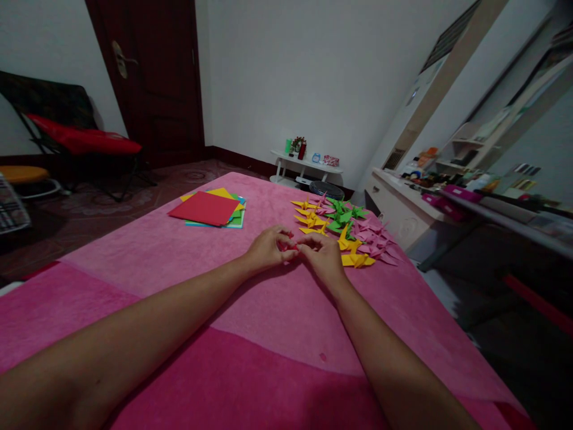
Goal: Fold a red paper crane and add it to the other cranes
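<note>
Both my hands meet over the pink cloth and pinch a small folded red paper piece between their fingertips. My left hand grips its left side, my right hand its right side. Most of the paper is hidden by my fingers. Just beyond my right hand lies a cluster of several folded paper cranes: yellow ones, green ones and pink ones.
A stack of flat coloured paper sheets, red on top, lies at the back left of the cloth. Past the table stand a dark door, a folding chair with a red cushion, a small white shelf and a cluttered desk at the right.
</note>
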`<state>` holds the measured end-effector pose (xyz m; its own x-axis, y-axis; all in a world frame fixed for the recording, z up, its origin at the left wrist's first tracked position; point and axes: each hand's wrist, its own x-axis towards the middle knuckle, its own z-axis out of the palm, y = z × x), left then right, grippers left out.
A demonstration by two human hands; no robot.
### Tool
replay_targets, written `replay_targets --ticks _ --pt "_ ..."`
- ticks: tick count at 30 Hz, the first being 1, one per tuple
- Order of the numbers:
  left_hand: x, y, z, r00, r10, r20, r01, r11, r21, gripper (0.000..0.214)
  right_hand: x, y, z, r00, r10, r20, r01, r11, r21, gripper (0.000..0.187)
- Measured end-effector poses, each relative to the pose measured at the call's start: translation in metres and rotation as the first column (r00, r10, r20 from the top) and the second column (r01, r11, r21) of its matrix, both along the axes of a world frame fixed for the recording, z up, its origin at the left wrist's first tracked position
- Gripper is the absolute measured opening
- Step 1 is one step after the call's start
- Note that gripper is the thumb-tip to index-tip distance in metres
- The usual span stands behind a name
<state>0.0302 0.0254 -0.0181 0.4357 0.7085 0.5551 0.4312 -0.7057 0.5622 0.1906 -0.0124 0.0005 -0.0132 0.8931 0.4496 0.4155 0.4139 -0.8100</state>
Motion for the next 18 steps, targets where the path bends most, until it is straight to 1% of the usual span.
replay_targets --ticks 2,3,4,6,9,12,16,18 --pt "0.0 0.0003 0.0003 1.0 0.0 0.023 0.001 0.999 -0.038 0.013 0.0015 -0.0002 0.0 0.981 -0.027 0.19 -0.005 0.986 0.167 0.014" --pt "-0.0001 0.0004 0.0005 0.999 0.001 0.032 0.0 0.999 -0.053 0.012 0.0023 -0.0007 0.0003 0.967 -0.032 0.254 -0.025 0.975 0.22 0.017" --pt "-0.0002 0.0004 0.0008 0.999 0.002 0.039 0.0 0.998 -0.066 0.011 0.003 -0.0014 0.0008 0.954 -0.034 0.299 -0.045 0.966 0.254 0.02" --pt "-0.0002 0.0003 0.0012 0.999 -0.003 0.046 0.007 0.996 -0.088 0.012 0.004 -0.0035 0.0022 0.937 -0.034 0.347 -0.07 0.957 0.282 0.022" --pt "0.0003 -0.0003 0.0017 0.999 -0.006 0.052 0.012 0.994 -0.111 0.012 0.0041 -0.0066 0.004 0.927 -0.044 0.372 -0.067 0.958 0.278 0.019" --pt "0.0005 -0.0008 0.002 0.999 -0.003 0.048 0.007 0.996 -0.085 0.013 0.0032 -0.0065 0.0037 0.927 -0.065 0.369 -0.031 0.968 0.248 0.014" --pt "-0.0009 -0.0005 0.0018 0.999 -0.015 0.048 0.017 0.999 -0.033 0.015 0.0035 -0.0012 0.0007 0.959 -0.061 0.275 0.021 0.989 0.147 0.005" --pt "-0.0016 -0.0001 0.0013 0.998 -0.026 0.05 0.027 0.999 -0.021 0.014 0.0049 0.0011 -0.0003 0.972 -0.028 0.233 0.005 0.995 0.096 0.008"
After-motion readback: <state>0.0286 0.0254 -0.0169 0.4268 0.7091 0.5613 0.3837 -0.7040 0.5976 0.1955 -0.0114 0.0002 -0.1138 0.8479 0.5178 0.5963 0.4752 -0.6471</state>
